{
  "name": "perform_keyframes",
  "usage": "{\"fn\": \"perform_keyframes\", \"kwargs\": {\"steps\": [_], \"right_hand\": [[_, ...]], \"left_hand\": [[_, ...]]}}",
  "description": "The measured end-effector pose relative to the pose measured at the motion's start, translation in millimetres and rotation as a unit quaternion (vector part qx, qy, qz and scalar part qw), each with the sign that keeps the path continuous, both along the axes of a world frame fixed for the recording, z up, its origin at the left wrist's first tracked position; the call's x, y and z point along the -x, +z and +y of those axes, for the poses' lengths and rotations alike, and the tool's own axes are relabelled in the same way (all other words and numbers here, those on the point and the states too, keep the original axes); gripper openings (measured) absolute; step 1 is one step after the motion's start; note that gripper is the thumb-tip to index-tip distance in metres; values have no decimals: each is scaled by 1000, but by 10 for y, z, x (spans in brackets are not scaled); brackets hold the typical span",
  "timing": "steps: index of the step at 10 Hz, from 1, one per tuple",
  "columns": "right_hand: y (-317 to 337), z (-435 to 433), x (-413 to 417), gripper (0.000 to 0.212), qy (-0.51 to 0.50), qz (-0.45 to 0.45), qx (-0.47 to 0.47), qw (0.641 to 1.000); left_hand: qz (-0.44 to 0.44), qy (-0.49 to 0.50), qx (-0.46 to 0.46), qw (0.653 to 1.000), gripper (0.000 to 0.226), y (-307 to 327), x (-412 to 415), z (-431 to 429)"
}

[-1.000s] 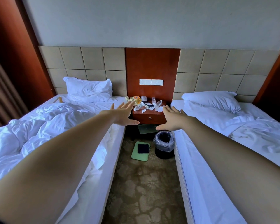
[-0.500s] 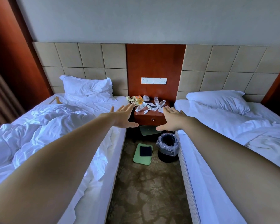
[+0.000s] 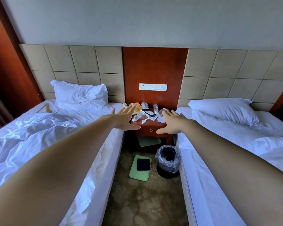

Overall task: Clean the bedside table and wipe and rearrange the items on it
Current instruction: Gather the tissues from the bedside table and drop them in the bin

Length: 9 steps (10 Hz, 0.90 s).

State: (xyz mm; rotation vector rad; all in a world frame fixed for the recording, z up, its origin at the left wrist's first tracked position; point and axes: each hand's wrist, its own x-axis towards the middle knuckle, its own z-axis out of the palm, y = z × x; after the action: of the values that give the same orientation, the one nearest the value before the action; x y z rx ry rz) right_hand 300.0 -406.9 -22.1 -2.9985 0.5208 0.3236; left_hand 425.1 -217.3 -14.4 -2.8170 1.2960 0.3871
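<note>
Obs.: person stands in the aisle between two beds, both arms stretched forward towards the bedside table (image 3: 144,131).

Left hand (image 3: 125,119): fingers straight and spread, thumb out, holding nothing. It hovers in front of the table's left edge, and I cannot tell whether it touches anything.

Right hand (image 3: 172,123): same pose, fingers splayed, holding nothing, in front of the table's right edge.

Table stands against the wooden wall panel under the switch plate (image 3: 153,87), with one drawer in the front. The top is cluttered:
- a yellowish telephone (image 3: 135,107) at the back left corner;
- a clear plastic bottle (image 3: 137,117) lying on its side near the left front;
- a small bottle (image 3: 155,107) upright at the back, with another bottle (image 3: 161,111) tipped over beside it;
- a dark flat item (image 3: 149,113) mid-top, too small to identify;
- crumpled white paper scraps (image 3: 151,118) across the front half.

A green tray (image 3: 149,141) lies on the lower shelf.

Floor, in front of the table: a second green tray (image 3: 138,174) with a dark cloth (image 3: 143,164) on it. Just to its right is a black waste bin (image 3: 167,160) lined with a clear bag, close to the right bed (image 3: 235,160).

The left bed (image 3: 39,136) has rumpled sheets.
</note>
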Motion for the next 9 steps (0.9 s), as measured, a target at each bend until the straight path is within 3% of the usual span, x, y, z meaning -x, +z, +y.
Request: {"fn": "perform_keyframes", "kwargs": {"steps": [5, 9], "right_hand": [[-123, -957, -916, 107, 7, 18, -7, 1000], [-160, -1453, -1985, 106, -5, 24, -19, 1000]], "left_hand": [[8, 8, -8, 1000, 100, -63, -822, -919], [9, -4, -2, 1000, 101, -171, -2008, -1497]]}}
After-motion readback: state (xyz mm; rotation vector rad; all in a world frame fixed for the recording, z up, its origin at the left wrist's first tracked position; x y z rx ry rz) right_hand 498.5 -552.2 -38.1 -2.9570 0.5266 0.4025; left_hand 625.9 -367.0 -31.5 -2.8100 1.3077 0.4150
